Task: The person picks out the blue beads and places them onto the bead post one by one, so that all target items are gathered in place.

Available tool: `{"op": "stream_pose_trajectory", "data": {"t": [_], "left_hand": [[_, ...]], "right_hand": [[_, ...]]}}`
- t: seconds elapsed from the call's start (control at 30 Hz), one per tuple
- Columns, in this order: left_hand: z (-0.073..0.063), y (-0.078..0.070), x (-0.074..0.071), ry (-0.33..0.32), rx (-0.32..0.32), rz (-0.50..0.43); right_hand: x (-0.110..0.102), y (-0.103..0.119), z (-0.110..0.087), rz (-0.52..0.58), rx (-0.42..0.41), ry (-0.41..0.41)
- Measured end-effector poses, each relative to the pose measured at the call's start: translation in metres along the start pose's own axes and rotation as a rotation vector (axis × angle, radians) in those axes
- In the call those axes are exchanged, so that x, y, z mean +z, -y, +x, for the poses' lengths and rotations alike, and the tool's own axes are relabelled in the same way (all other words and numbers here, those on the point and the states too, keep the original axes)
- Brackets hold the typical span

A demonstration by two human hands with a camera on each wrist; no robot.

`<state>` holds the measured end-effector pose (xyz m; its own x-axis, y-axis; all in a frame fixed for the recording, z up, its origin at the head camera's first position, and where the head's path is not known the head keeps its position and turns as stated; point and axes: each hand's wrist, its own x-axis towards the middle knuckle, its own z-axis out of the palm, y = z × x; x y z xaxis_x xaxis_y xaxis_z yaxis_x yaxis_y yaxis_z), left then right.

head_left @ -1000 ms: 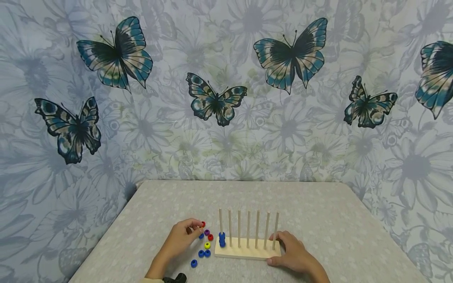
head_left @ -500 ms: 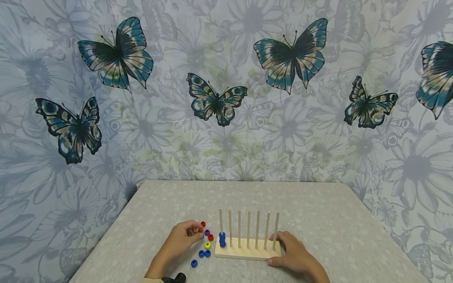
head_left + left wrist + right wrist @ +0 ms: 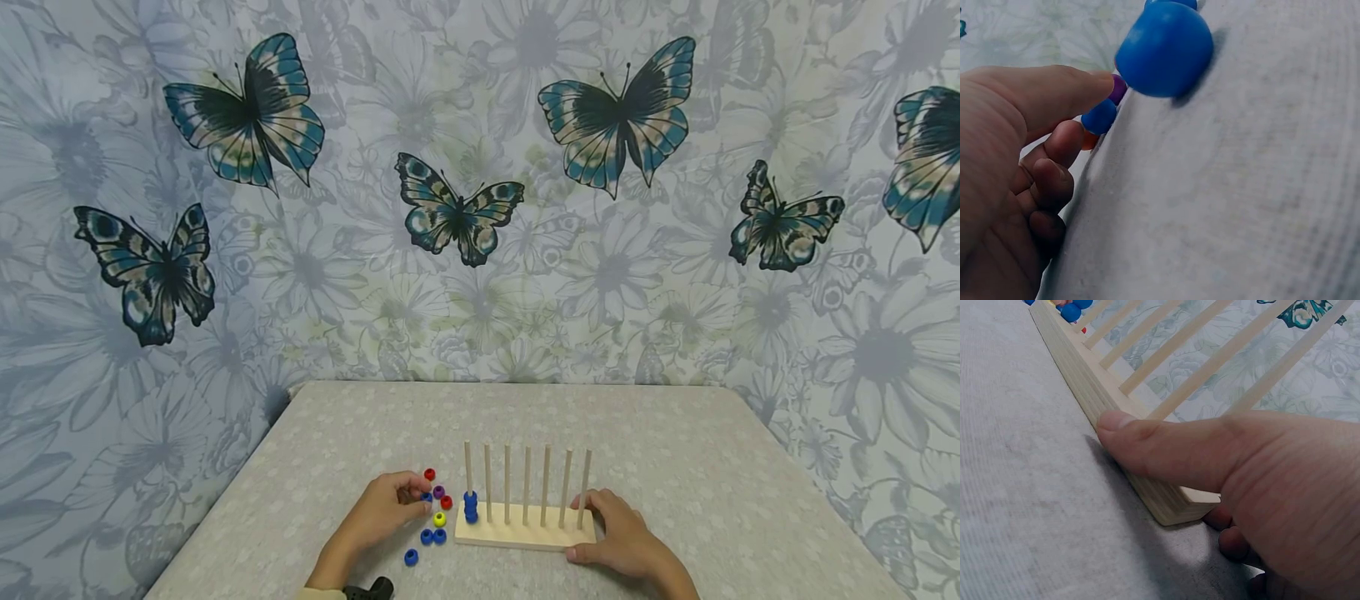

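Note:
My left hand [image 3: 385, 507] is low over the table with thumb and fingers parted around a small blue bead [image 3: 1099, 117]. In the left wrist view the thumb tip overlaps a purple bead [image 3: 1119, 90] just beyond. My right hand [image 3: 621, 535] grips the right end of a pale wooden peg board [image 3: 1079, 362], its thumb along the front edge and the other fingers behind. Several upright pegs rise from the base. Blue beads [image 3: 470, 508] are stacked on the leftmost peg; the other pegs are bare.
Between my left hand and the board lie loose beads: a red bead [image 3: 430, 474] at the back, another red bead [image 3: 446, 502], a yellow bead [image 3: 439, 519], and several blue ones nearer me. A cloth-covered table [image 3: 660, 450] meets a butterfly-patterned wall covering [image 3: 480, 333].
The left fingers have drawn slightly back from the rear red bead and parted, so the blue bead shows between them. The right hand and board have stayed still.

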<state>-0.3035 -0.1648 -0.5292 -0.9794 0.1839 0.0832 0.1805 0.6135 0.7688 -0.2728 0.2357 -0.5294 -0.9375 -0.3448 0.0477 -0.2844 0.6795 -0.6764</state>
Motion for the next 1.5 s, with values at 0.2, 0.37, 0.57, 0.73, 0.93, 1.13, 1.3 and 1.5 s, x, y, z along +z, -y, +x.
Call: {"op": "stream_pose_trajectory", "data": {"t": [0.2,0.37,0.57,0.73,0.93,1.13,1.3,1.5], "left_hand": [[0.0010,0.0013,0.0008,-0.004,0.003,0.017],[0.0012,0.0019,0.0012,-0.013,0.007,0.039],[0.0024,0.0040,0.0012,-0.021,0.001,0.064],[0.0037,0.0060,0.0016,-0.030,0.004,0.078],[0.0044,0.0077,0.0024,-0.039,0.013,0.089],[0.0044,0.0084,0.0026,-0.032,0.017,0.088],[0.0042,0.0085,0.0021,-0.030,0.019,0.092],[0.0042,0.0089,0.0016,-0.019,0.019,0.087]], "right_hand": [[0.0000,-0.0009,0.0004,0.004,-0.006,0.000],[-0.0003,0.0000,-0.0003,0.018,-0.011,0.000],[-0.0008,0.0016,-0.0009,0.011,-0.003,-0.002],[-0.0010,0.0018,-0.0012,0.009,0.004,-0.006],[-0.0010,0.0012,-0.0006,-0.007,0.003,-0.004],[-0.0014,0.0019,-0.0004,-0.008,-0.004,-0.003],[-0.0012,0.0018,-0.0002,-0.010,0.000,-0.004],[-0.0010,0.0018,0.0005,-0.017,0.007,-0.006]]}}
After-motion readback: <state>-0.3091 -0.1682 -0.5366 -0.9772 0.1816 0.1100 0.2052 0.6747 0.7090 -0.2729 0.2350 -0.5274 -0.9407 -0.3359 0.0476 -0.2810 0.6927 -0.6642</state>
